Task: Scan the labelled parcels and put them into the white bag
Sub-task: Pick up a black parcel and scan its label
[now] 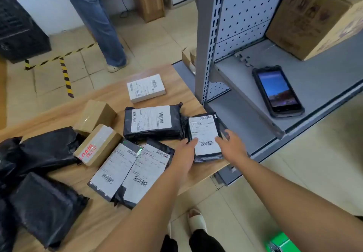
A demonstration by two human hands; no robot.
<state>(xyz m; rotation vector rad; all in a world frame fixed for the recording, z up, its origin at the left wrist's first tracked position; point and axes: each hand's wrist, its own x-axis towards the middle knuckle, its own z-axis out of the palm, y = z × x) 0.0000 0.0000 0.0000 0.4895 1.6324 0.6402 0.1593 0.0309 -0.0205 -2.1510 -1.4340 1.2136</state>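
Note:
A small black parcel (204, 133) with a white label lies at the right edge of the wooden table (94, 218). My left hand (183, 157) holds its left side, thumb on the label. My right hand (229, 145) grips its right side. Other labelled parcels lie nearby: a bigger black one (153, 123), two overlapping black ones (115, 170) (146, 170), and a white box (145, 87). The handheld scanner (278, 91) lies screen up on the grey shelf (324, 78). No white bag is in view.
Two brown boxes (95, 114) (98, 144) and unlabelled black bags (45, 206) cover the table's left. A large cardboard box (314, 15) stands on the shelf. A person in jeans (98, 21) stands beyond the table. My feet are below.

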